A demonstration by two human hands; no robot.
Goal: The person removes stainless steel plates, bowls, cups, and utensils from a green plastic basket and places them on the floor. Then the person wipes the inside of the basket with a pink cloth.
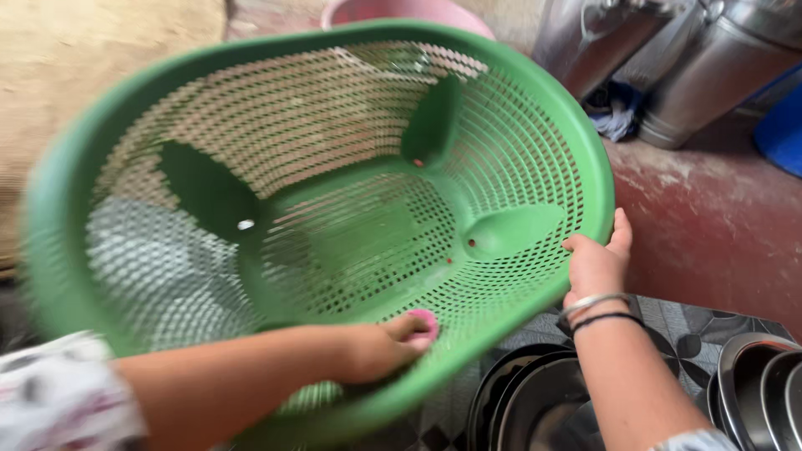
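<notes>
A large green plastic basket (518,134) with a slotted wall fills most of the view, tilted with its open side toward me. My right hand (597,263) grips its rim at the right, with bangles on the wrist. My left hand (380,347) reaches inside near the lower rim and presses a small pink scrubber (423,326) against the basket's inner wall. The basket's left side is blurred.
Dark steel plates (535,401) lie stacked below the basket, and more steel bowls (764,376) sit at the lower right. Tall steel vessels (710,67) stand at the back right on a reddish floor. A pink tub (401,10) shows behind the basket.
</notes>
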